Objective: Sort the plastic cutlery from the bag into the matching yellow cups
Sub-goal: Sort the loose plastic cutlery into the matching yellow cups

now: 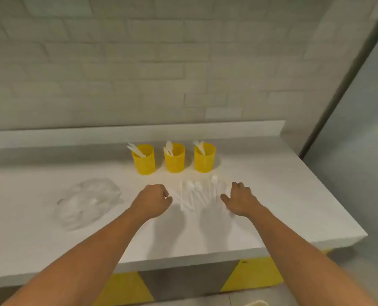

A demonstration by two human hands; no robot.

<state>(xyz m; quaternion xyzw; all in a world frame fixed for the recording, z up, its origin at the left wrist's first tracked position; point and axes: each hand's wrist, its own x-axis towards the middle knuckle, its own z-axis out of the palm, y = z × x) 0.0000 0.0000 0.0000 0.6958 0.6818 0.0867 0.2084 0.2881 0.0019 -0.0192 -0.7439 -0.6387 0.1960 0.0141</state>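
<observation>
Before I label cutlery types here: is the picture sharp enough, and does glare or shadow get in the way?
Head view: soft and blurry; white cutlery washes out against the white counter; faint arm shadows only; edges bow from the wide lens.

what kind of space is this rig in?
Probably a staged test bench, not a home kitchen: a bare white counter against a white-painted brick wall, with yellow hazard-style stripes below its front edge. Only three yellow cups and loose cutlery on it.

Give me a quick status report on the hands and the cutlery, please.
Left hand curled at the loose cutlery, grip unclear; right hand open beside it. Three yellow cups each hold pieces. Clear bag lies left, nothing blocking.
</observation>
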